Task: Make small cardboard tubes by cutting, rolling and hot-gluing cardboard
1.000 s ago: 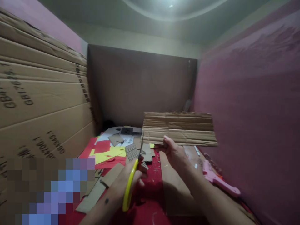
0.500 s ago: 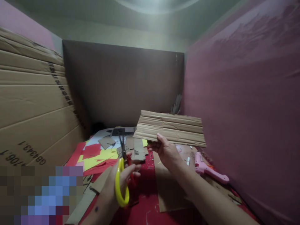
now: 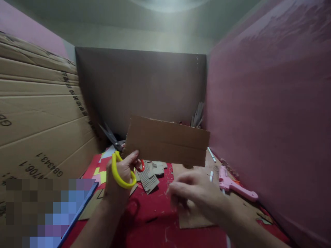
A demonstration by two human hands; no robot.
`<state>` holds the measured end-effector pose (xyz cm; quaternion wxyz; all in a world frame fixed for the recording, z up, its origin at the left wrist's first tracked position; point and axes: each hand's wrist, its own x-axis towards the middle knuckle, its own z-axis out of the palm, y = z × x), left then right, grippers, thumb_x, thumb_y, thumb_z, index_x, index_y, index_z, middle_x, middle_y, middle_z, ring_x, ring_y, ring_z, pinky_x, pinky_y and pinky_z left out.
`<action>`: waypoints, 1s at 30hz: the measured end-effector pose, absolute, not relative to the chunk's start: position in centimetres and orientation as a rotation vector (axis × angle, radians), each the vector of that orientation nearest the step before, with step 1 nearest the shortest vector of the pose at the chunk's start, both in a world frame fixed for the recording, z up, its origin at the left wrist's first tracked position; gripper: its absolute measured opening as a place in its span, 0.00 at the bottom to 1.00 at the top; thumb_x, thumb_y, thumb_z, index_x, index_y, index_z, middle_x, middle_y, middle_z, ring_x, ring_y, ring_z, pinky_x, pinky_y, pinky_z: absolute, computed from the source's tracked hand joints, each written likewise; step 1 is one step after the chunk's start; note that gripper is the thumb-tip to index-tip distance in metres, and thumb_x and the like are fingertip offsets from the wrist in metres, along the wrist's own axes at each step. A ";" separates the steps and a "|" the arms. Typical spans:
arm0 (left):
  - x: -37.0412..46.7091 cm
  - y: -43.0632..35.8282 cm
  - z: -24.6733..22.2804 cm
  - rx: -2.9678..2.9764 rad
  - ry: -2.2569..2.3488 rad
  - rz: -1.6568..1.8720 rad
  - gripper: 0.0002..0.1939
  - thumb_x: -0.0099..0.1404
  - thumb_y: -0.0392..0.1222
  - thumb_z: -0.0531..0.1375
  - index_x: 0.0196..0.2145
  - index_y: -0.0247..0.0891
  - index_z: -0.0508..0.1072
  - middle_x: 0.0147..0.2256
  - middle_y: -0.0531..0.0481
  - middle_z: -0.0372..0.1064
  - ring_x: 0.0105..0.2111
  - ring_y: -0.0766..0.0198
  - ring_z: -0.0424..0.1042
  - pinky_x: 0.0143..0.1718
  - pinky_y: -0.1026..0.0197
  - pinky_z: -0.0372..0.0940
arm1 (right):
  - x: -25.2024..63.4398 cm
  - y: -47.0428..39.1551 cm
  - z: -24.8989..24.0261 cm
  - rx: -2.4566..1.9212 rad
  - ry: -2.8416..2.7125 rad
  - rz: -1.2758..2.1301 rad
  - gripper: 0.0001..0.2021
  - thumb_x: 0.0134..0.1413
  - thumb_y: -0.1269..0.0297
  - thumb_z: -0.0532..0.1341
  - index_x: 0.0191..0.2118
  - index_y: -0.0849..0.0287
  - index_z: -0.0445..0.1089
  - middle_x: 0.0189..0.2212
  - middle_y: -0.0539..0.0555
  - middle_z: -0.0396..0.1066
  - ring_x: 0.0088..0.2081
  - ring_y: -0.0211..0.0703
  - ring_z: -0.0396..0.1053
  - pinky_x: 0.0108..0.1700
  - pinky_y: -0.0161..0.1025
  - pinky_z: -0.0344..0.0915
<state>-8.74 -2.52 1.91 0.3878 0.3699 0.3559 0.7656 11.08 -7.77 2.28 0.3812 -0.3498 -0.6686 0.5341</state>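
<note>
My left hand (image 3: pixel 124 168) grips the left end of a brown cardboard piece (image 3: pixel 168 141), thumb on its near face. Scissors with a yellow and a red handle (image 3: pixel 115 174) hang on the same hand, their blades apart and pointing up to the left. The cardboard is raised and tilted, its smooth side toward me. Below its right part is my right hand (image 3: pixel 193 193), apart from it, blurred, with curled fingers; whether it holds anything is hidden. Under that hand a flat cardboard sheet (image 3: pixel 192 218) lies on the red cloth (image 3: pixel 147 227).
A pink glue gun (image 3: pixel 238 187) lies at the right near white sticks (image 3: pixel 211 155). Small corrugated scraps (image 3: pixel 148 179) and coloured paper (image 3: pixel 94 165) are behind and left. A large cardboard panel (image 3: pixel 43 113) stands left, a pink wall (image 3: pixel 269 113) right.
The cardboard has passed from my right hand to my left and shows its smooth face instead of the ridged one. My right hand has come down; the scissors have tilted left.
</note>
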 end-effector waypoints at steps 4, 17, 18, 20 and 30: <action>-10.4 -2.2 3.1 0.990 0.841 1.913 0.15 0.39 0.31 0.66 0.28 0.35 0.70 0.17 0.58 0.65 0.11 0.71 0.62 0.11 0.68 0.59 | 17.1 -6.7 6.1 -0.961 -1.542 -0.040 0.29 0.34 0.62 0.69 0.49 0.57 0.68 0.53 0.59 0.62 0.54 0.57 0.57 0.48 0.49 0.61; -4.9 -1.7 0.8 1.043 0.792 1.697 0.23 0.45 0.36 0.69 0.39 0.38 0.68 0.24 0.57 0.67 0.16 0.73 0.65 0.15 0.70 0.60 | 15.1 -1.8 0.8 -0.834 -1.392 1.032 0.09 0.40 0.63 0.64 0.30 0.62 0.72 0.19 0.47 0.64 0.18 0.32 0.56 0.16 0.30 0.54; -4.3 -1.8 0.4 1.048 0.823 1.632 0.21 0.45 0.36 0.68 0.38 0.38 0.68 0.24 0.58 0.66 0.15 0.74 0.64 0.15 0.70 0.60 | 14.9 -1.6 0.6 -0.806 -1.362 1.062 0.10 0.40 0.63 0.64 0.31 0.62 0.72 0.19 0.47 0.65 0.18 0.32 0.57 0.15 0.30 0.54; -3.3 -2.0 -0.1 1.091 0.848 1.547 0.18 0.46 0.36 0.68 0.36 0.37 0.69 0.23 0.58 0.66 0.15 0.74 0.63 0.14 0.71 0.58 | 14.7 -1.1 0.1 -0.783 -1.319 1.105 0.10 0.40 0.62 0.64 0.31 0.63 0.71 0.19 0.47 0.66 0.17 0.32 0.57 0.14 0.30 0.54; -4.8 -1.5 0.7 1.115 0.883 1.593 0.25 0.45 0.39 0.69 0.40 0.35 0.67 0.24 0.55 0.68 0.14 0.74 0.63 0.13 0.71 0.57 | 19.1 -0.9 2.2 -0.918 -1.384 1.251 0.15 0.35 0.64 0.69 0.33 0.62 0.74 0.17 0.48 0.68 0.13 0.30 0.57 0.13 0.29 0.48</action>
